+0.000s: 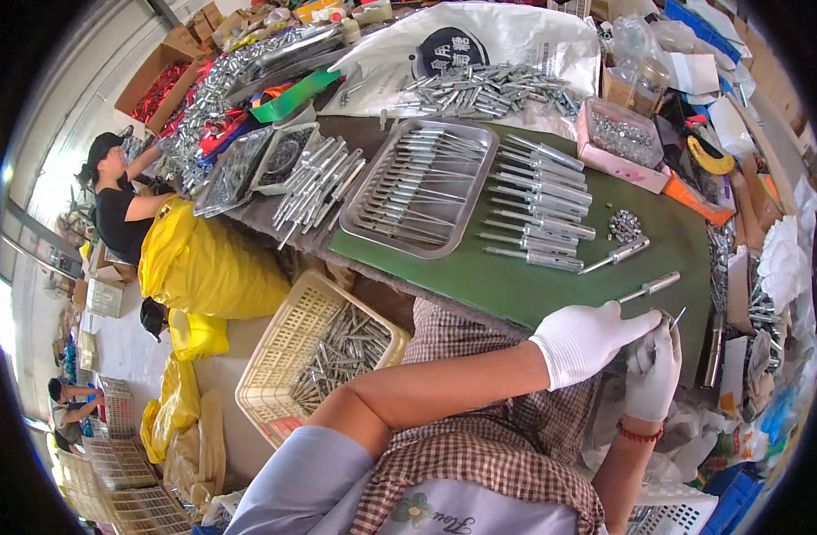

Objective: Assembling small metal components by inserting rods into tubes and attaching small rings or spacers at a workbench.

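fingers [665, 346] gripping thin rod [680, 316], green mat [672, 234]

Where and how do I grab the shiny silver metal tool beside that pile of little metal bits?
Best by its thick silver cylindrical handle, probably from above and the right: that end is chunky, with green mat beyond it, while its thin rod points left toward neighbouring silver metal tools.

Metal parts [551, 201] lined across a green bench [515, 292] show a workshop.

Slanted silver tool [662, 283], thin pin [680, 316]
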`<state>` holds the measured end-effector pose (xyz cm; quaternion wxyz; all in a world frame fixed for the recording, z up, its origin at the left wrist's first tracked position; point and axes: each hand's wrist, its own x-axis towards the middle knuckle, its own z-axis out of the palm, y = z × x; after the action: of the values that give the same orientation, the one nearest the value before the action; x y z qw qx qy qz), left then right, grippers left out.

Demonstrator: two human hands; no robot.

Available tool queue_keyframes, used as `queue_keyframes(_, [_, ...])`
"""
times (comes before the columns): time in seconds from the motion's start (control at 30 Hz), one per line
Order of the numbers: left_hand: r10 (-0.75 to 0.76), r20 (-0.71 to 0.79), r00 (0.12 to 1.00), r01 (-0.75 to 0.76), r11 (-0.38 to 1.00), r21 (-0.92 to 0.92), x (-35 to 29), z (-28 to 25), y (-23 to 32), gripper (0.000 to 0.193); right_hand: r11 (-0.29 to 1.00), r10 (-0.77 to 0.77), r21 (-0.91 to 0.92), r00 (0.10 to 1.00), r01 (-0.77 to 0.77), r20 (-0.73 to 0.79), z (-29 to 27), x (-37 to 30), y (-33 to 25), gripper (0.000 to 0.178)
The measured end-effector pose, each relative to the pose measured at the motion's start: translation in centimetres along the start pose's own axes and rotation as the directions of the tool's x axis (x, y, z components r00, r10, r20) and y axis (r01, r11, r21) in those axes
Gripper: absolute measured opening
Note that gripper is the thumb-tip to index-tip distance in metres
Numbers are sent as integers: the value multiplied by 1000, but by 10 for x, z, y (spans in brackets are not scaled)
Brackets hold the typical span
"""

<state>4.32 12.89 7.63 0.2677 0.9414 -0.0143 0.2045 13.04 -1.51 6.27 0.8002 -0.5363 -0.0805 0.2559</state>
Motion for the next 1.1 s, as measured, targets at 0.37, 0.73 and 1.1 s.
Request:
queue_keyframes(0.37, [-79, -28, 996, 84, 902, 423, -37, -12, -26, 43, 988, -102, 110, 992, 110, -73, -48, 52, -33, 23])
queue_keyframes(0.73, [-161, 16, 987, 143, 914, 380, -37, -23, -24, 45, 994, -73, 69, 991, 81, -109, -53, 59, -45, 21])
queue_keyframes(1.1, [-97, 105, 990, 58, 944, 325, 95, -12, -36, 21, 84, -466, -988, 882, 126, 73, -72, 82, -25, 38])
